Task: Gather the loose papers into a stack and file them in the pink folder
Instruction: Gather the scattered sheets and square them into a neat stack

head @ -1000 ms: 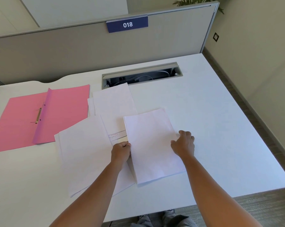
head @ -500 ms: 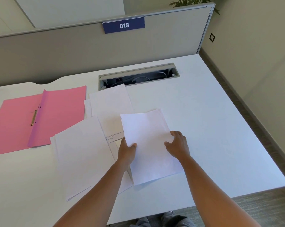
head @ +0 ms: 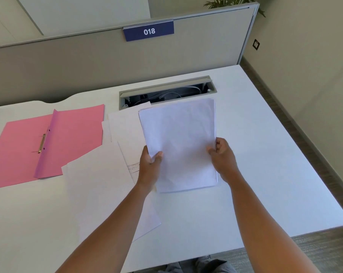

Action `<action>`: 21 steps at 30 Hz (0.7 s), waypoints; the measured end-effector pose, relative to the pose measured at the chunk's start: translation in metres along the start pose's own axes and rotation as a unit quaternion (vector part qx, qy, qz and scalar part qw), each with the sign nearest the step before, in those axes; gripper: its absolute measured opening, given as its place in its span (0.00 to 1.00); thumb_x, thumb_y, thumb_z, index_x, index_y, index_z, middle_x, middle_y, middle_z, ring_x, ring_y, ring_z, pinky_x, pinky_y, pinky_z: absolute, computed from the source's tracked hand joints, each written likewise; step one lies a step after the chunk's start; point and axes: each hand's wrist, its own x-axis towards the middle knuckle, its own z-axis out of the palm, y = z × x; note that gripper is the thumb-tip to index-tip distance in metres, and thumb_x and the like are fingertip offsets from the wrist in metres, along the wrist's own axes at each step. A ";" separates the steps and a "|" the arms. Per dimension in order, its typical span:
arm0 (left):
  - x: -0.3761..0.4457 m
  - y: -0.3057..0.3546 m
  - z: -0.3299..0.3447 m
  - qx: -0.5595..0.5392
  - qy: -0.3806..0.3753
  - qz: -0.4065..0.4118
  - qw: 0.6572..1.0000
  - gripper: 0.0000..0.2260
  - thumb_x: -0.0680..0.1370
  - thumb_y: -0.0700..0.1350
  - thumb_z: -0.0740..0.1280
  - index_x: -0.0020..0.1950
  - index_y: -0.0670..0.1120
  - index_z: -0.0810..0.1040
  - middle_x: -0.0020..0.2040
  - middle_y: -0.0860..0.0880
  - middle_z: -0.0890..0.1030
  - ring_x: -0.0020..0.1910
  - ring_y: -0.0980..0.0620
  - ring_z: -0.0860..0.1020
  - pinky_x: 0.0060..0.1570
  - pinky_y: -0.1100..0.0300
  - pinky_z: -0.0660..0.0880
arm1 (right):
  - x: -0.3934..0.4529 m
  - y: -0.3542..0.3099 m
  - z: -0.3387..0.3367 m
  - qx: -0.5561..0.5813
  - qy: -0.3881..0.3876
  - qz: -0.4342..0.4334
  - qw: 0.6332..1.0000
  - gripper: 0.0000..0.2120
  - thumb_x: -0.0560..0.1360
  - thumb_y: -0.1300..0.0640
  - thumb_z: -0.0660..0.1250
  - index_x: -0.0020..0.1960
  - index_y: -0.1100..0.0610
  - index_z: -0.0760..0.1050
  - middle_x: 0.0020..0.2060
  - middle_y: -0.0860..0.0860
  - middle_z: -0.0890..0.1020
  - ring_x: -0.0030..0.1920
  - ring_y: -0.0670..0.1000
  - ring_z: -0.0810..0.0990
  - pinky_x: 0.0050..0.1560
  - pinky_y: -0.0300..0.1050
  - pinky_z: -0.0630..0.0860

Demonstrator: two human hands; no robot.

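A small stack of white papers (head: pixel 180 138) is lifted off the white desk (head: pixel 265 154), tilted up toward me. My left hand (head: pixel 150 164) grips its left edge with the thumb on top. My right hand (head: pixel 222 156) grips the right edge. More loose sheets lie flat on the desk: a large one (head: pixel 99 186) at the lower left and others (head: pixel 125 127) behind it, overlapping. The pink folder (head: pixel 48 142) lies open at the left, its brass fastener (head: pixel 42 143) showing along the fold.
An open cable tray (head: pixel 166 93) is cut into the desk behind the papers. A grey partition (head: pixel 68 66) with a blue "018" sign (head: pixel 149 32) closes the back. The desk's right and front edges drop to carpeted floor.
Both hands closed on the right-hand sheets and raised them off the desk, up and away from me. The other papers and the folder stayed put.
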 end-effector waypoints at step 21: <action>0.010 0.006 0.018 0.099 -0.062 -0.069 0.991 0.22 0.84 0.46 0.60 0.78 0.49 0.62 0.73 0.52 0.73 0.72 0.52 0.70 0.75 0.48 0.64 | -0.009 0.010 0.008 -0.074 0.066 -0.034 0.994 0.05 0.79 0.64 0.54 0.49 0.56 0.64 0.35 0.46 0.73 0.33 0.47 0.71 0.31 0.39 0.67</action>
